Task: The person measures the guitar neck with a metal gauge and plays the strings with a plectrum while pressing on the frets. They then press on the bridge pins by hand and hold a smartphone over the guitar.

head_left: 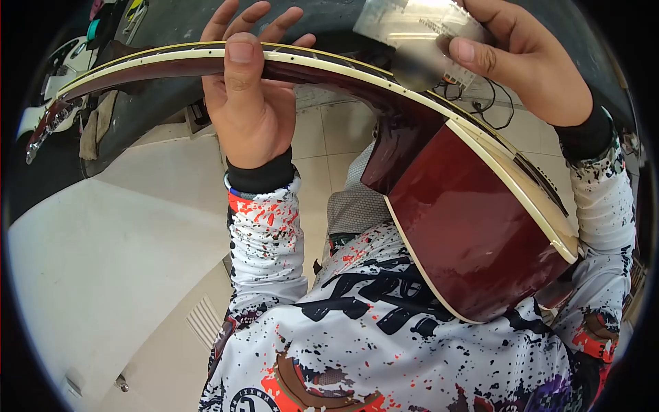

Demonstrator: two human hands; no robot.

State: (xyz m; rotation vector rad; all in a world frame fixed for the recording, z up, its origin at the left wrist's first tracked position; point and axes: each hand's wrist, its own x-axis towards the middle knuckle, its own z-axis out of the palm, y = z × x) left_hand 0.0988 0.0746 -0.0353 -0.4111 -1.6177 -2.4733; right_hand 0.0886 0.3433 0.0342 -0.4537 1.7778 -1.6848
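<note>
A dark red acoustic guitar (473,226) with cream binding rests on its side against my body, its neck running to the upper left. My left hand (254,103) supports the neck from below, thumb pressed on the bound edge and fingers spread on the far side. In my right hand (515,62) a shiny flat metal plate with small printed markings (419,31) is pinched between thumb and fingers. The plate is over the fretboard side near where the neck meets the body. Its lower part is blurred.
A dark work surface (158,89) lies beyond the neck, with a brown cloth (99,127) at its left edge. Another light-coloured guitar (62,69) is at the far left. Black cables (504,103) lie on the tiled floor, and a white surface (123,247) is at the left.
</note>
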